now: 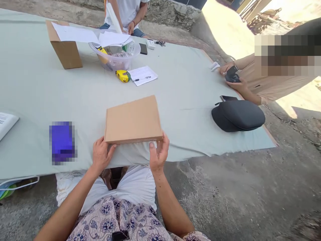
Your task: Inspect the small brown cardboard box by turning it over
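Now, both hands have the cardboard box [132,118] between them, near middle of the table [185,127]! Left hand [101,153]: fingers bunched at the near left corner, thumb close by along the near edge. Right hand [159,154]: fingers curled at the near right corner, thumb set a little wide of them. Whether the box is lifted off the cloth, I can't tell.

Counting up: one blurred purple item [62,139] near left, one black case [238,115] at right, one yellow tape measure [122,76] farther off, one pen [142,79] on one written sheet [143,71]. Far left, one plastic tub [125,63] carrying papers [112,38], one standing carton [67,55] beside it. Two other people: one seated far [126,11], one right [273,87], gripping a dark device [232,75].
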Tool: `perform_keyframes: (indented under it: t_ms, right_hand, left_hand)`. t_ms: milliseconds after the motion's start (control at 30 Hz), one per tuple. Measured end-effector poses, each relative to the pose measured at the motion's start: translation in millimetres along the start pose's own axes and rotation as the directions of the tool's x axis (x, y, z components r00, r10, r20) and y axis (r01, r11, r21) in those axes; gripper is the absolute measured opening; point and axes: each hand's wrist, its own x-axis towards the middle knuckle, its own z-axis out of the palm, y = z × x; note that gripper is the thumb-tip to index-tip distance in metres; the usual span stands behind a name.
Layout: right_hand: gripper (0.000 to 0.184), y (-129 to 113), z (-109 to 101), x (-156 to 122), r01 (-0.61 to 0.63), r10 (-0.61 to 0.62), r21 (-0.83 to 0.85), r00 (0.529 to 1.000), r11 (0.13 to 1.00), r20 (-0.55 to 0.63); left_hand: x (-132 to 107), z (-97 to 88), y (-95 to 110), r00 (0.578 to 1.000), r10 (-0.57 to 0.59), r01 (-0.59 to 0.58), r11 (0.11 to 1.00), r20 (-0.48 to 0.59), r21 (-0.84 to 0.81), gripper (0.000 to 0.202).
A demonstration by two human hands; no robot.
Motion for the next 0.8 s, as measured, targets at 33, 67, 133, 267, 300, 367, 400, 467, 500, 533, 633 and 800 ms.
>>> perform_keyframes:
  t_ms: [33, 67, 133, 267, 300, 367, 400, 467, 500, 533, 633, 800]
  right_hand:
    - [0.052, -13, -4, 10, 0.096, -0.097, -0.017, 0.995, 0.995, -0.036]
    - [0.048, -26, -6, 21, 0.196, -0.198, -0.043, 0.979, 0.980, -0.048]
    - [0.043, -49, -7, 43, 0.338, -0.342, -0.117, 0.940, 0.934, -0.015]
    - [0.033, -71, 10, 64, 0.476, -0.462, -0.183, 0.879, 0.860, 0.113]
    - [0.031, -72, 16, 63, 0.496, -0.477, -0.173, 0.868, 0.851, 0.139]
    - [0.030, -69, 28, 56, 0.519, -0.493, -0.140, 0.851, 0.843, 0.180]
    - [0.030, -66, 33, 52, 0.520, -0.495, -0.122, 0.848, 0.845, 0.190]
    - [0.031, -59, 39, 45, 0.508, -0.485, -0.086, 0.852, 0.857, 0.196]
    - [0.032, -57, 40, 43, 0.495, -0.475, -0.068, 0.858, 0.866, 0.197]
    - [0.033, -55, 40, 42, 0.483, -0.465, -0.051, 0.863, 0.874, 0.197]
    - [0.033, -55, 38, 46, 0.464, -0.450, -0.012, 0.866, 0.886, 0.218]
    - [0.049, -68, 37, 56, 0.410, -0.392, -0.051, 0.897, 0.911, 0.205]
  left_hand:
    - [4, -0.8, 4, 0.999, 0.013, -0.014, 1.000, 0.044, 0.021, 0.047]
    - [8, -2.0, 10, 0.995, 0.017, -0.021, 0.999, 0.095, 0.040, 0.049]
    - [15, -6.5, 23, 0.975, -0.009, -0.006, 0.998, 0.222, 0.065, 0.047]
    - [14, -29.7, 44, 0.881, -0.110, 0.114, 0.993, 0.460, 0.019, 0.041]
    - [11, -38.7, 46, 0.867, -0.111, 0.147, 0.988, 0.486, -0.038, 0.042]
    - [4, -59.3, 45, 0.887, -0.109, 0.214, 0.958, 0.449, -0.189, 0.040]
    - [2, -70.0, 43, 0.917, -0.137, 0.246, 0.934, 0.375, -0.261, 0.037]
    - [4, -89.5, 36, 0.961, -0.237, 0.274, 0.893, 0.144, -0.356, 0.029]
    - [9, -97.4, 33, 0.962, -0.271, 0.259, 0.887, 0.024, -0.383, 0.027]
    - [15, -103.5, 30, 0.959, -0.273, 0.223, 0.889, -0.071, -0.399, 0.032]
    - [42, -109.7, 28, 0.972, -0.149, 0.066, 0.915, -0.182, -0.398, 0.063]
    - [84, -88.0, 45, 0.983, 0.080, -0.142, 0.902, -0.166, -0.409, 0.082]
